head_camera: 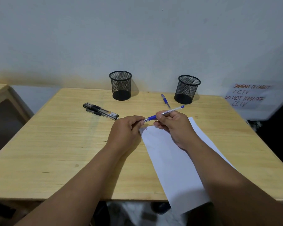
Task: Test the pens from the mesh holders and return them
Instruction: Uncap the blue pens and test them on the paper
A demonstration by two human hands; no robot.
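Note:
A blue pen (170, 111) is held above the table's middle, tilted up to the right. My right hand (175, 126) grips its clear barrel. My left hand (127, 129) pinches its tip end, where a cap seems to be; my fingers hide that end. A white sheet of paper (173, 160) lies under my right hand with a faint scribble near its top corner. Two black mesh holders stand at the back, the left one (120, 85) and the right one (187, 89), both looking empty. Several black pens (100, 110) lie in a bunch on the table. Another blue pen (165, 101) lies near the right holder.
The wooden table (55, 152) stands against a pale wall. A handwritten CCTV notice (247, 97) is at the right. Part of another wooden table (0, 95) is at the left. The paper overhangs the table's front edge.

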